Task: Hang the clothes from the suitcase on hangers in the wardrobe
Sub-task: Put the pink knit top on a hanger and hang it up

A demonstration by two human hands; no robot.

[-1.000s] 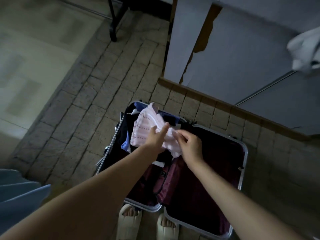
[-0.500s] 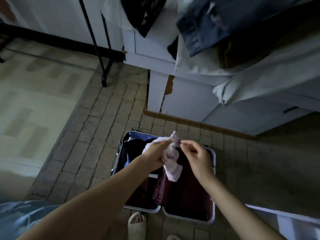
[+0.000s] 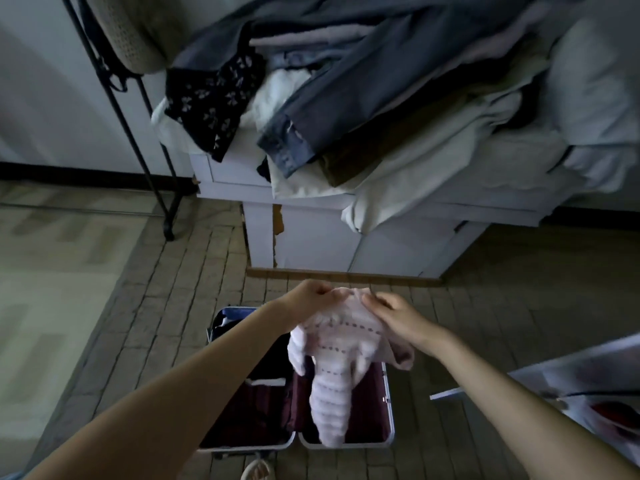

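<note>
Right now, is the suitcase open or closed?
Open. The suitcase lies flat on the floor, both dark red halves showing, under the pink top held up by both hands.

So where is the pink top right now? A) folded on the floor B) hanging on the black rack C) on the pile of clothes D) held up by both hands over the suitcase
D: the left hand and right hand each pinch the pink top's upper edge, and it dangles above the open suitcase.
</note>
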